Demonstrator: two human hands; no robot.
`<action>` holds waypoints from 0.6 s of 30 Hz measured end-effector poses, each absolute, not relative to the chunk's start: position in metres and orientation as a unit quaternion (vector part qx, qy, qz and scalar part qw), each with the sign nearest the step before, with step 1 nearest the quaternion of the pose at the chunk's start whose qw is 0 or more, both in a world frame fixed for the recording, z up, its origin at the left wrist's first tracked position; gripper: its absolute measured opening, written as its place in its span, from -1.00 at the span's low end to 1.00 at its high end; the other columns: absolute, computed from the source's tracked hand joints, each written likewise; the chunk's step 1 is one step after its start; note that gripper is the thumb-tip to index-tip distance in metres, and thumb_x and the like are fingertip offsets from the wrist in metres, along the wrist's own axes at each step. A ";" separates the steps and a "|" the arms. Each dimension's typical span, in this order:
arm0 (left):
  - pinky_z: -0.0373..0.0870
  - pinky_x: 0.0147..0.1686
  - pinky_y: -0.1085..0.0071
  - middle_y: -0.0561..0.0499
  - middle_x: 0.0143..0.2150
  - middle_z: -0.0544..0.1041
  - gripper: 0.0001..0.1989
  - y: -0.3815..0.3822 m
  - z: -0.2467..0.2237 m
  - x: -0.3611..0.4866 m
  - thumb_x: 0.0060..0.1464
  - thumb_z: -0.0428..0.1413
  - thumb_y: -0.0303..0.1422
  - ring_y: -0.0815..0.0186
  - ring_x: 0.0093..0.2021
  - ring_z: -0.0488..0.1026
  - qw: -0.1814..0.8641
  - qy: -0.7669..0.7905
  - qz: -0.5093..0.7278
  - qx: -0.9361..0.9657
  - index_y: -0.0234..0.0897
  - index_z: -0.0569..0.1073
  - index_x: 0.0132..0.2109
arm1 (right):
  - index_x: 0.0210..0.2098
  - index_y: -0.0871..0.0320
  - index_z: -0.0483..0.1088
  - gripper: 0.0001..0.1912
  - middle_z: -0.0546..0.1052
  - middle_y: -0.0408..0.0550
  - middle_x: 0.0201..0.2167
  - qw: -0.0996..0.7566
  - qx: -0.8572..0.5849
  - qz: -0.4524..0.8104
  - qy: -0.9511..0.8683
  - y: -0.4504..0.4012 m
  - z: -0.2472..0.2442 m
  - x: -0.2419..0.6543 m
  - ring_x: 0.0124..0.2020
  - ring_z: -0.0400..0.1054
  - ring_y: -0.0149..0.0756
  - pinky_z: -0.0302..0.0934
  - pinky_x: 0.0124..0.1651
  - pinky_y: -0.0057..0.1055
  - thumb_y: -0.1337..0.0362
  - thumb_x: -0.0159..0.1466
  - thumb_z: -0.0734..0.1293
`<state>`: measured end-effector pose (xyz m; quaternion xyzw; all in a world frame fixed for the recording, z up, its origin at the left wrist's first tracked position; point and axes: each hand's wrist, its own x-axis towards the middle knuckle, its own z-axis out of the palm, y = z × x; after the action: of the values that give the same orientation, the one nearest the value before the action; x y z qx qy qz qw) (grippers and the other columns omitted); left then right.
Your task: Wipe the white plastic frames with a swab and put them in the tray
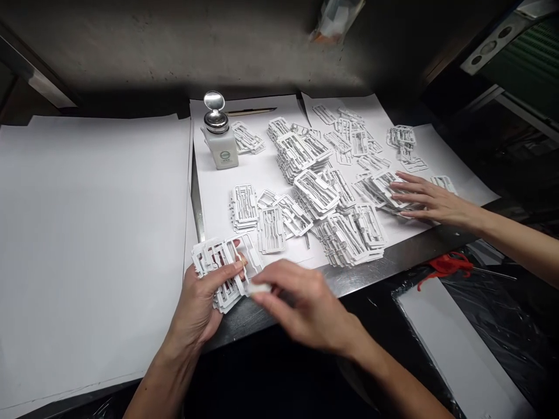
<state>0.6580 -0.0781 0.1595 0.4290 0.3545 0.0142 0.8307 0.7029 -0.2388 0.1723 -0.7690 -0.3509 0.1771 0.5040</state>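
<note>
My left hand [201, 302] is closed round a fanned stack of thin white cut-out frames [225, 256], its thumb pressing on the top one. My right hand [301, 302] pinches a small white wad [259, 287] at the right edge of that stack; exactly what it is, I cannot make out. The top frame sticks out to the right of the others. Just beyond my hands, similar frames stand in a small pile [244, 203], with a loose frame [272, 230] lying close by.
A pump bottle [222, 148] with its metal lid up stands behind. More frames lie in piles [305, 154] on white paper [209, 192]. From the right, another person's hand [423, 198] rests on frames. Red-handled scissors [449, 265] lie below the metal table edge [362, 276].
</note>
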 end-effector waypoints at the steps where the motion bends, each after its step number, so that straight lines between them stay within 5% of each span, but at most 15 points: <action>1: 0.47 -0.31 0.43 -0.03 -0.29 0.57 -0.57 -0.078 0.159 0.658 -0.20 0.28 -0.50 0.26 -0.31 0.51 0.831 0.356 0.019 0.427 -0.32 0.51 -0.08 | -0.11 0.19 0.39 -0.80 0.46 -0.02 -0.23 0.498 -0.766 0.177 -0.366 -0.239 0.170 0.699 -0.28 0.35 -0.37 0.29 -0.22 -0.47 0.39 0.27 0.26; 18: 0.49 -0.24 0.30 -0.07 -0.25 0.58 -0.62 -0.072 0.159 0.653 -0.23 0.27 -0.54 0.17 -0.26 0.52 0.847 0.357 -0.048 0.392 -0.34 0.53 -0.15 | -0.16 0.14 0.41 -0.85 0.48 -0.04 -0.23 0.507 -0.816 0.082 -0.266 -0.253 0.171 0.715 -0.28 0.38 -0.33 0.34 -0.25 -0.42 0.35 0.27 0.27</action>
<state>0.6530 -0.0717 0.1594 0.3922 0.3566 -0.0481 0.8466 0.7146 -0.2532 0.1709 -0.8155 -0.2663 0.0817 0.5073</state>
